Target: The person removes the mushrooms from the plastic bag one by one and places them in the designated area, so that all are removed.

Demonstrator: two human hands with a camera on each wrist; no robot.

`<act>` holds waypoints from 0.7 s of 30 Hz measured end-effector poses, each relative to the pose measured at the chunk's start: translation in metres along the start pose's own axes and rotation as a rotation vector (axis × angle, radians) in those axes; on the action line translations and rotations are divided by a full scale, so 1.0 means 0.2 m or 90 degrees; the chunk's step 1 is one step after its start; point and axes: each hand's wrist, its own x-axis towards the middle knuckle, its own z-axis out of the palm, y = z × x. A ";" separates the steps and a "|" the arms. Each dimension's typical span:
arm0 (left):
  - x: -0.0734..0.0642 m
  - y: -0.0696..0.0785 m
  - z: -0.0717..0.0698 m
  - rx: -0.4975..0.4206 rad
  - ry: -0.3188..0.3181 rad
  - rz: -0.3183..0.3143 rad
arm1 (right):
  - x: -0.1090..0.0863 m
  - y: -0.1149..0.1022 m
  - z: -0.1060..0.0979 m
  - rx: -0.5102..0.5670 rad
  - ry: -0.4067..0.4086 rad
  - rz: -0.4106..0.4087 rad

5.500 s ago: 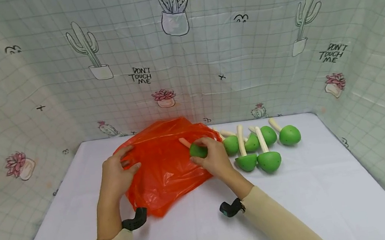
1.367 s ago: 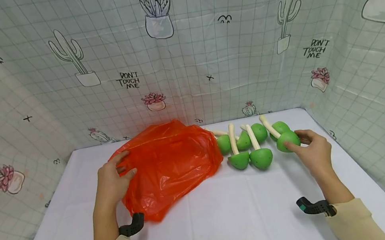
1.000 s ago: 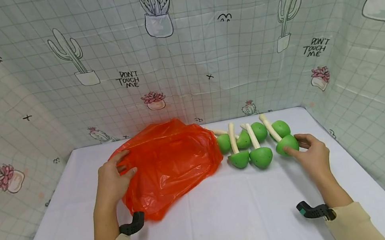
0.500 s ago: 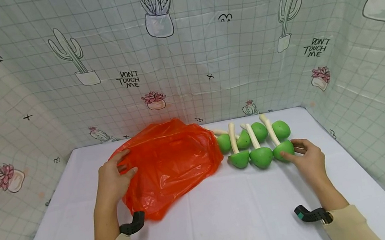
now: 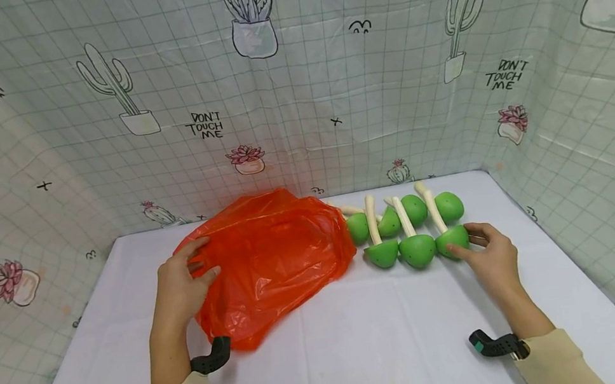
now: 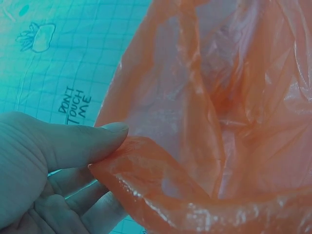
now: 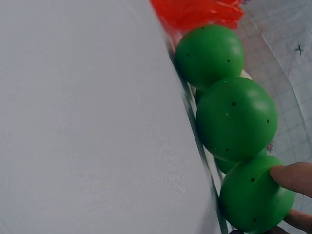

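Note:
My left hand (image 5: 181,287) pinches the rim of a red plastic bag (image 5: 269,254) between thumb and fingers, its mouth held apart. In the left wrist view the thumb (image 6: 87,142) presses on the edge of the thin film. At the right my right hand (image 5: 494,259) grips the green cap of a toy mushroom (image 5: 452,243), thumb in front and fingers on its right side. That mushroom's pale stem points away from me. Beside it in the front row lie two more mushrooms, a middle one (image 5: 417,251) and a left one (image 5: 382,254). The right wrist view shows the three caps in line.
Behind the front row lie more green-capped mushrooms, one at the far right (image 5: 450,206), another at the back middle (image 5: 414,209) and one near the bag (image 5: 358,228). A white cloth covers the table (image 5: 350,353). A patterned cloth wall (image 5: 306,89) stands behind.
Earlier my right hand held a mushroom at the bag's mouth. Then it carried a mushroom at the right, lowering it leftward to the end of the front row. The left hand stayed on the bag.

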 end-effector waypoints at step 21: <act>-0.02 0.01 -0.01 0.015 0.025 0.038 | -0.02 -0.03 -0.01 0.026 0.057 -0.048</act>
